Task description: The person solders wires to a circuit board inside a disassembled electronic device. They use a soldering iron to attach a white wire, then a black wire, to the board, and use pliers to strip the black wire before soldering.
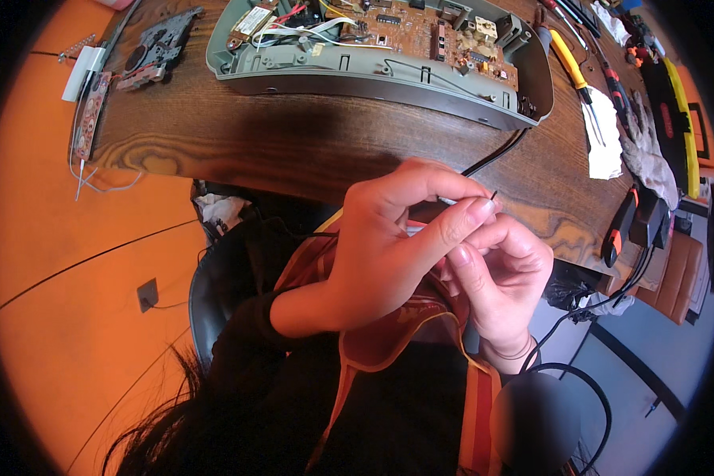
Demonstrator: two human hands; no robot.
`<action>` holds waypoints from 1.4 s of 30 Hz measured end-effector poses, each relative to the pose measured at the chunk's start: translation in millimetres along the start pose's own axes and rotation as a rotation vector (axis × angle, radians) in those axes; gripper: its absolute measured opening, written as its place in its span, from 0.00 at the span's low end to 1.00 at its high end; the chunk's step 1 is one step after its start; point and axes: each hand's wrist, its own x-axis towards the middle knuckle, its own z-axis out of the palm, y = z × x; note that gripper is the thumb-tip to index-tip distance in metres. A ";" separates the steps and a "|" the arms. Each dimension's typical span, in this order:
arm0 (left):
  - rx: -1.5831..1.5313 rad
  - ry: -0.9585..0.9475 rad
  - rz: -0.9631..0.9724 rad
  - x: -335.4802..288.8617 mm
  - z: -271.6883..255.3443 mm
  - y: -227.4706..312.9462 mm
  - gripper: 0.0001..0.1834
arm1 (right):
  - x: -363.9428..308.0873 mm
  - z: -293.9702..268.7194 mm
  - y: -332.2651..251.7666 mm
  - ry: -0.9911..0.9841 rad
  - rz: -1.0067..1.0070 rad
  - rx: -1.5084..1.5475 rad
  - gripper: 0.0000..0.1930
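My left hand (397,246) is closed in a pinch, thumb against forefinger, in front of the table's near edge. A short, thin, dark wire-like tip (494,195) pokes out between those fingertips; the rest of it is hidden. Just below and to the right, my right hand (500,278) is also pinched, its thumb and fingers bent close to the left thumb. What it grips, if anything, is covered by the fingers. A black cable (496,152) runs from the opened device's right corner down behind my left hand.
The opened device housing (357,83), with a brown circuit board (404,36), lies across the table (293,147). A removed mechanism (155,47) and small board (94,115) are at left. At right are a yellow-handled tool (567,57), white paper (603,143) and a glove (650,151).
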 end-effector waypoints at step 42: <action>-0.652 -0.047 -0.433 3.2 -10.2 12.6 0.08 | 2.2 -5.1 16.2 0.115 -0.183 -0.107 0.05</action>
